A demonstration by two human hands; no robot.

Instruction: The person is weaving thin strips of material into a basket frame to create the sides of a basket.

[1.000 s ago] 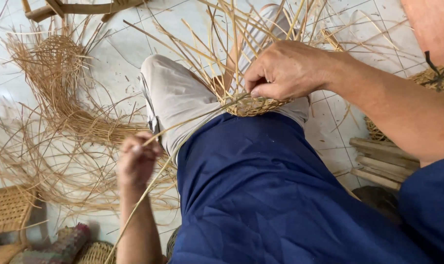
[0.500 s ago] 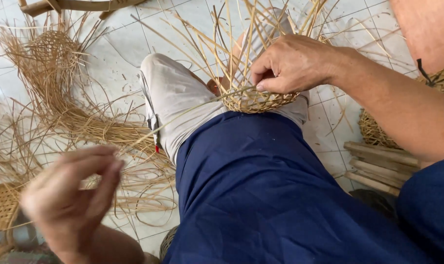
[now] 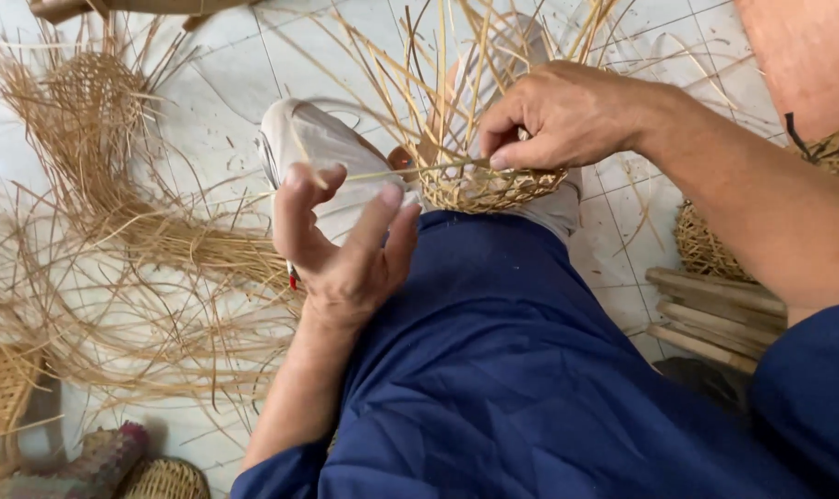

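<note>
The white tiled floor [image 3: 216,83] carries a large loose heap of pale straw strips [image 3: 133,249] at left. A partly woven straw basket [image 3: 87,92] lies at its upper end. A stack of flat wooden slats [image 3: 715,314] lies at right, beside a round woven basket [image 3: 706,245]. A small woven straw piece [image 3: 165,479] sits at bottom left.

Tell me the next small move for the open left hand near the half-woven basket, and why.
Probably close the left hand on the loose strand running toward it from the small woven basket on the knee. The right hand pinches that strand at the basket rim, while the left fingers are spread, seemingly gripping nothing.
</note>
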